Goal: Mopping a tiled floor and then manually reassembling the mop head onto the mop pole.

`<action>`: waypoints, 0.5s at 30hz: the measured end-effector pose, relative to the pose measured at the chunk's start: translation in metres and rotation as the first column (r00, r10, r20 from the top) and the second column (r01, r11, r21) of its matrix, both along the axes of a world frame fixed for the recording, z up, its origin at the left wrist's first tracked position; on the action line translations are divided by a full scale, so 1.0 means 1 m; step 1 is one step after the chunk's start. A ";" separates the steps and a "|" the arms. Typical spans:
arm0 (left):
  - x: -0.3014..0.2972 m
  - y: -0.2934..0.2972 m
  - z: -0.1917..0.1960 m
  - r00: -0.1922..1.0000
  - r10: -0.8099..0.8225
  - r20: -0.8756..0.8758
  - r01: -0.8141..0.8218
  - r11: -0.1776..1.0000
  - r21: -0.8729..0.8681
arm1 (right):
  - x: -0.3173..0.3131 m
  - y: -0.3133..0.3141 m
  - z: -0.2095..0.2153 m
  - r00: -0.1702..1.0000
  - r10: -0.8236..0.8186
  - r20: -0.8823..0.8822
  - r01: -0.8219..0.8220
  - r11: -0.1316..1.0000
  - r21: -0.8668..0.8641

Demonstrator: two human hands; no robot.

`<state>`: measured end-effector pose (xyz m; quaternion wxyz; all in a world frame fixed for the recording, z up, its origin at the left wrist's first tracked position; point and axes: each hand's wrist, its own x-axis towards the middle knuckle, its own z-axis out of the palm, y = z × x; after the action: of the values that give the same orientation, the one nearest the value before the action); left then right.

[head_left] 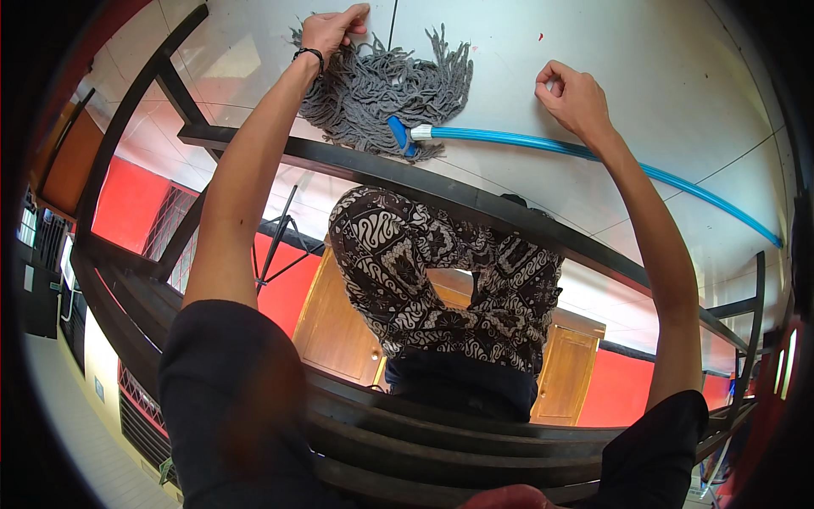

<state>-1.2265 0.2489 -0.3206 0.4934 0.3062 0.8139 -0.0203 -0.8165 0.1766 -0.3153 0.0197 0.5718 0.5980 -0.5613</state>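
Observation:
A grey string mop head (381, 93) lies spread on the white tiled floor, with a blue and white connector (402, 134) at its near edge. From there a blue mop handle (517, 140) runs off to the right. My left hand (332, 30), a dark band on its wrist, is over the mop's far left edge with its fingers curled closed. My right hand (575, 99) is held apart from the mop, above the floor beyond the handle. Its thumb and fingers are pinched into a ring. Whatever either hand grips, if anything, is hidden or too small to see.
A dark bar (407, 176) crosses between the mop and the patterned trousers (458, 280). Dark bench slats (475, 441) stretch across the lower part. Wooden doors (335, 318) and a red wall (284, 284) show behind. A tiny red scrap (540, 36) lies on the floor.

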 end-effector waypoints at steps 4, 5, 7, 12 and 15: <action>0.007 0.004 0.007 1.000 -0.004 0.003 0.004 1.000 -0.009 | -0.001 0.000 0.000 1.000 0.005 0.016 -0.005 1.000 0.005; 0.008 0.004 0.009 0.999 -0.033 0.032 0.033 0.999 0.004 | -0.001 0.000 0.000 1.000 0.005 0.008 -0.005 1.000 0.011; 0.010 0.005 0.011 0.996 -0.063 0.063 0.062 0.998 0.019 | 0.000 0.001 0.000 1.000 0.011 0.014 -0.011 1.000 -0.009; 0.014 0.003 0.014 0.998 -0.038 0.051 0.036 0.998 0.048 | 0.000 0.002 0.001 0.999 0.027 0.026 -0.027 0.999 -0.027; 0.015 0.004 0.015 0.998 -0.036 0.056 0.033 0.998 0.044 | 0.000 0.001 0.001 1.000 0.019 0.022 -0.019 1.000 -0.017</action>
<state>-1.2114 0.2531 -0.3058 0.5093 0.3311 0.7943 -0.0026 -0.8169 0.1778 -0.3143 0.0363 0.5720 0.5983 -0.5600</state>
